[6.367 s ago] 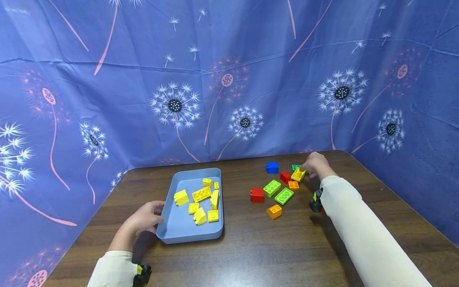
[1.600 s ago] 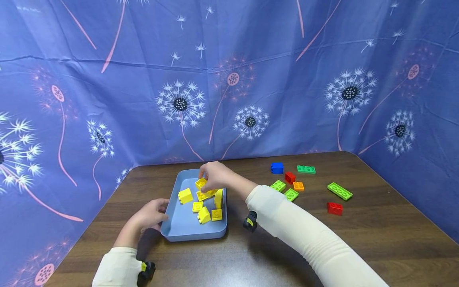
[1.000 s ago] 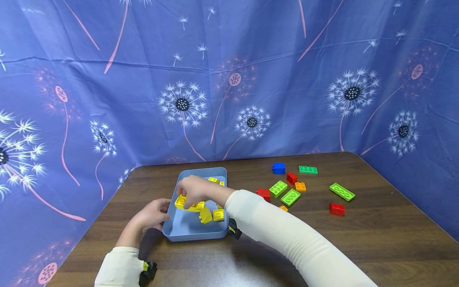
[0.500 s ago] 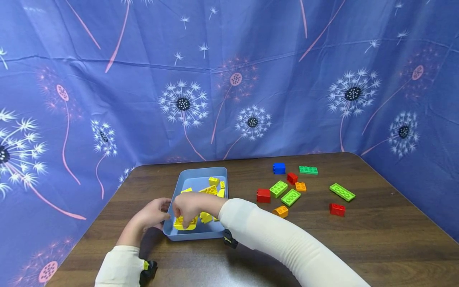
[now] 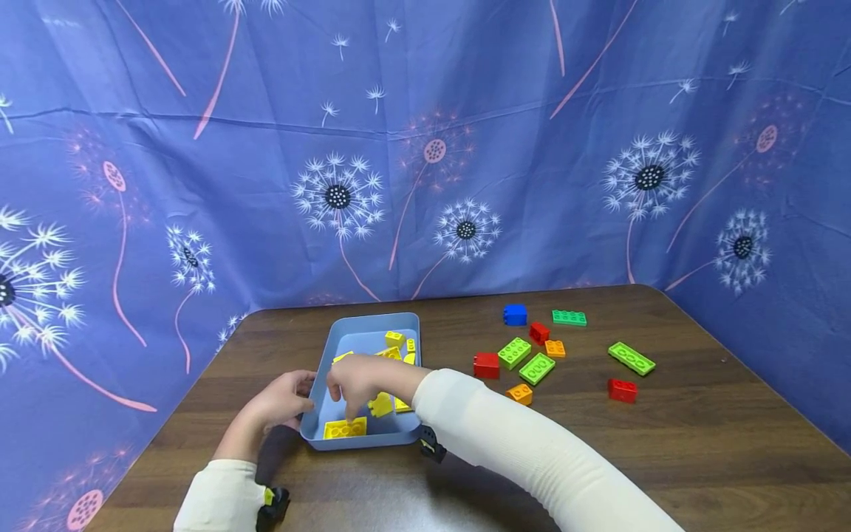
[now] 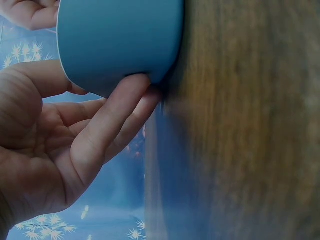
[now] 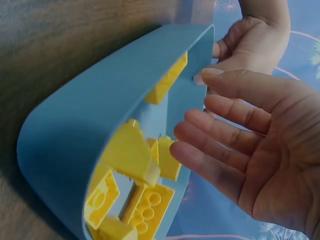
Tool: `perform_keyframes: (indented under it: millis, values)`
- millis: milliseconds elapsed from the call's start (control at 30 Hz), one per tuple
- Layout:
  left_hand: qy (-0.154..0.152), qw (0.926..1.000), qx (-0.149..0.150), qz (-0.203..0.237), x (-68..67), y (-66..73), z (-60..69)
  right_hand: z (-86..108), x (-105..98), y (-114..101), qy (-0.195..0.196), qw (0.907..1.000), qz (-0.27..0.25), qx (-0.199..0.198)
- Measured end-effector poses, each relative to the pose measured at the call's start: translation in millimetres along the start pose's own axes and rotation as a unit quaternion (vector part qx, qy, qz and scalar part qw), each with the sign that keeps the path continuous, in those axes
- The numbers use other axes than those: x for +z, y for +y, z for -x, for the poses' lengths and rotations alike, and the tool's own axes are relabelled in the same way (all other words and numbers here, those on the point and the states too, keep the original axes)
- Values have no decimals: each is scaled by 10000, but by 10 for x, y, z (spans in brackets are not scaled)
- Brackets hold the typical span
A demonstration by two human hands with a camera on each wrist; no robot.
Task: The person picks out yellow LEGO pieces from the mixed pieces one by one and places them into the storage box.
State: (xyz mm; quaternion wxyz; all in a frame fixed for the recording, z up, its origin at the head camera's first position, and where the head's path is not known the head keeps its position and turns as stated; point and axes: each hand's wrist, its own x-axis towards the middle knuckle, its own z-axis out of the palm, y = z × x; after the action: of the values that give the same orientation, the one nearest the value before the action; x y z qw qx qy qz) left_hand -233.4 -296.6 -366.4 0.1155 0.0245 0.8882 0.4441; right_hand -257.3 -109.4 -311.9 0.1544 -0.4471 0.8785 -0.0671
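A blue plastic tray [image 5: 362, 445] holds several yellow toy building bricks. My left hand [image 5: 275, 401] grips the tray's left side, thumb at the rim; in the left wrist view, fingers of the left hand [image 6: 85, 130] lie against the outer wall. My right hand [image 5: 364, 379] hovers over the tray's left half. The right wrist view has the right hand [image 7: 255, 145] with relaxed, parted fingers and nothing in them. Below it a long yellow brick [image 5: 345, 428] lies along the tray's front wall. A sloped yellow brick [image 5: 381, 405] sits beside it; others are partly hidden by the hand.
Right of the tray lie a blue brick [image 5: 515, 315], a green brick [image 5: 569, 318], red bricks [image 5: 486, 366], lime bricks [image 5: 515, 353] and orange bricks [image 5: 520, 394], on the brown wooden table [image 5: 705, 436]. A patterned blue cloth [image 5: 532, 148] hangs behind the table.
My right hand has carried the long yellow brick from the far right into the tray, lowered it by the front wall and let go. The left hand keeps its grip on the tray.
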Motion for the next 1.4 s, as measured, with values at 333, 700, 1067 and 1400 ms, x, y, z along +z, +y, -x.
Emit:
perform_keyframes:
  millis: [333,700,1067,1400]
  values:
    - [20,9999,-12,97,-15,10,2,86,-113,133,355,9993,-16,65]
    - [123,9997,-199,12,-27,-13,-2,319,-202,305,753,9970,-138,-66]
    - [155,9991,-342,-210,-43,-36,-8,721,-187,515,1351,9901,-363,66]
    - [273,9991,-285,-149,-59,-51,39,1103,-128,721,1734,9787,-1089,153]
